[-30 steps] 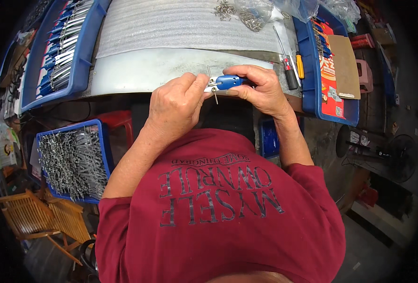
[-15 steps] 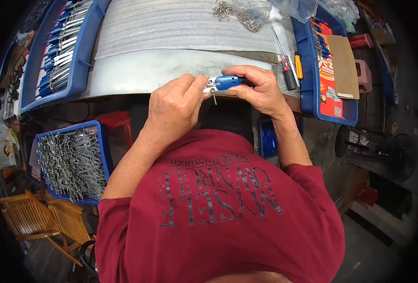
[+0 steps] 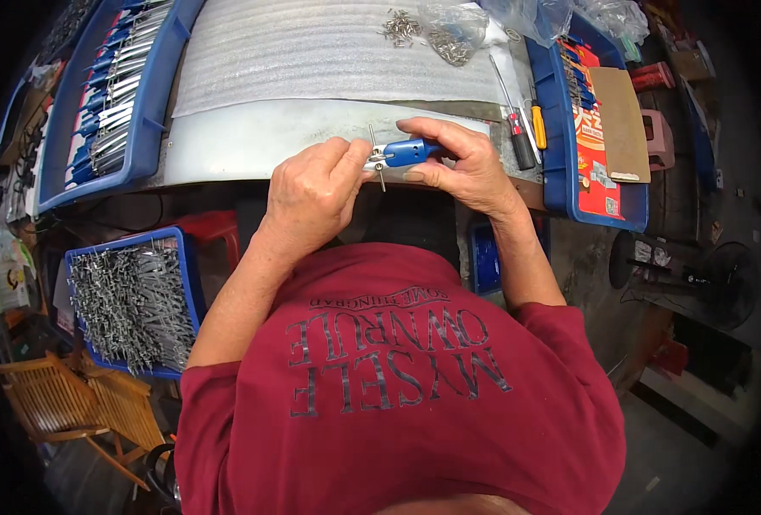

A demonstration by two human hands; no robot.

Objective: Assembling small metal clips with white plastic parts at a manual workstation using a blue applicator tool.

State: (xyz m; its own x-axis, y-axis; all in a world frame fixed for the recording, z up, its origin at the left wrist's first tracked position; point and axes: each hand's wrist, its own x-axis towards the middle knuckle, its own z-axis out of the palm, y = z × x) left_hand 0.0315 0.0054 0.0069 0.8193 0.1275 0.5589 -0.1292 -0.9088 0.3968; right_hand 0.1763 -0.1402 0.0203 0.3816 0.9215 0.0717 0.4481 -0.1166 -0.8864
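Observation:
A metal tool with a blue handle (image 3: 408, 153) is held between my two hands, just over the near edge of the worktable. Crossing its silver end is a thin metal rod (image 3: 381, 178). My left hand (image 3: 316, 193) pinches that silver end, and most of the left fingers are hidden behind the knuckles. My right hand (image 3: 475, 169) grips the far end of the blue handle between thumb and forefinger. The tool's exact kind is unclear.
White foam sheeting (image 3: 312, 60) covers the table. Small metal pins (image 3: 401, 28) lie beside a clear bag (image 3: 451, 36). At right are screwdrivers (image 3: 538, 129) and a blue tray (image 3: 561, 202). Similar blue-handled pieces fill the left tray (image 3: 144, 142); metal parts fill a lower bin (image 3: 193, 287).
Both hands and the tool have shifted slightly left in the view. My grip on the tool looks much the same.

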